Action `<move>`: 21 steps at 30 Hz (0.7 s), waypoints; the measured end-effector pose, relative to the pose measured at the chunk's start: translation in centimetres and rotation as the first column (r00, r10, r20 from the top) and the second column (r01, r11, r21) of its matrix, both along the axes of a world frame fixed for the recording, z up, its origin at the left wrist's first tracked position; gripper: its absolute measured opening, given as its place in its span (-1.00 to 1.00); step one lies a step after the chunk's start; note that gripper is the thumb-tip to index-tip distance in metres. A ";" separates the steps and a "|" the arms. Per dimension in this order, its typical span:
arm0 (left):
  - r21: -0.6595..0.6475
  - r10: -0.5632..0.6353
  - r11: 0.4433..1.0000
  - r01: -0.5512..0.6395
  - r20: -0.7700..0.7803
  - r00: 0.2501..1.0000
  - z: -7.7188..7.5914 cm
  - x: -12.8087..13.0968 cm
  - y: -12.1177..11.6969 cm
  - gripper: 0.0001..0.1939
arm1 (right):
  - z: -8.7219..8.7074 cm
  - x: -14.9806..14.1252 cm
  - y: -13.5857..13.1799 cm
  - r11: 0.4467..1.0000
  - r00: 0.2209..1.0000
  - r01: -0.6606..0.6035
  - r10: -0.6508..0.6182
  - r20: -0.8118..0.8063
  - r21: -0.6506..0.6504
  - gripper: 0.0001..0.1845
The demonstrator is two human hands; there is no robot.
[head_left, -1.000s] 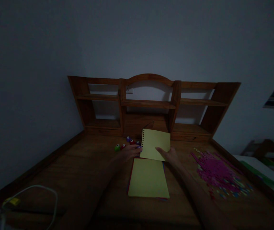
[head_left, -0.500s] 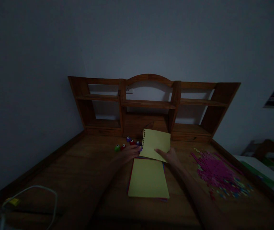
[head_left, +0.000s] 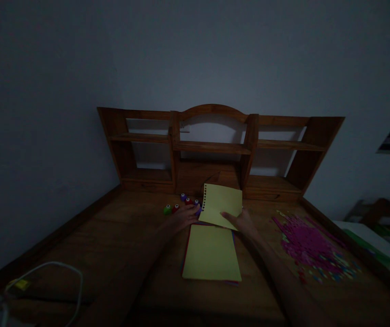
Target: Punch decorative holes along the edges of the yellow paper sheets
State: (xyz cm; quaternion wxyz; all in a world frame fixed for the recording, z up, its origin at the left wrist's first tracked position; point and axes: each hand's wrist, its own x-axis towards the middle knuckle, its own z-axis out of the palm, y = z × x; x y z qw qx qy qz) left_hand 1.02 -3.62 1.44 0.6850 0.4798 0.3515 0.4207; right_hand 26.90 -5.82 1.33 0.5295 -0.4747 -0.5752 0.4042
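Note:
My right hand (head_left: 244, 221) grips the lower right of a yellow sheet (head_left: 220, 204), thumb on its face, fingers behind. A row of punched holes runs down the sheet's left side, and the sheet is tilted up. My left hand (head_left: 183, 217) is at that holed edge, fingers closed together beside a small purple thing (head_left: 198, 210); the dim light hides what they pinch. Below both hands a stack of coloured paper (head_left: 212, 254) lies on the desk, yellow on top with red and blue edges showing. Behind my left hand stand several small spool-like pieces, among them a green one (head_left: 167, 210).
A wooden shelf unit (head_left: 212, 146) closes off the desk's back. On the right lies a heap of pink strips and small coloured bits (head_left: 306, 240). A white cable (head_left: 57, 264) loops at the lower left, near a yellow block (head_left: 21, 284).
My left fingers have shifted very slightly at the sheet's holed edge. The yellow sheet and my right hand are nearly still.

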 end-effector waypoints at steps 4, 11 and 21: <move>-0.023 0.043 0.999 -0.042 0.016 0.999 -0.4 -0.1 0.1 -0.60 | 0.0 0.1 0.0 1.000 1.000 0.005 -0.005 0.012 -0.004 -0.45; 0.017 0.079 0.997 -0.078 -0.064 0.995 -0.9 0.0 0.4 -0.57 | -0.1 -0.1 -0.1 0.999 0.999 -0.034 0.034 -0.003 0.008 -0.48; -0.022 -0.013 1.000 0.011 -0.077 0.997 -0.4 0.1 0.9 -0.60 | 0.2 -0.5 -0.2 0.997 0.997 -0.077 0.077 -0.020 -0.024 -0.50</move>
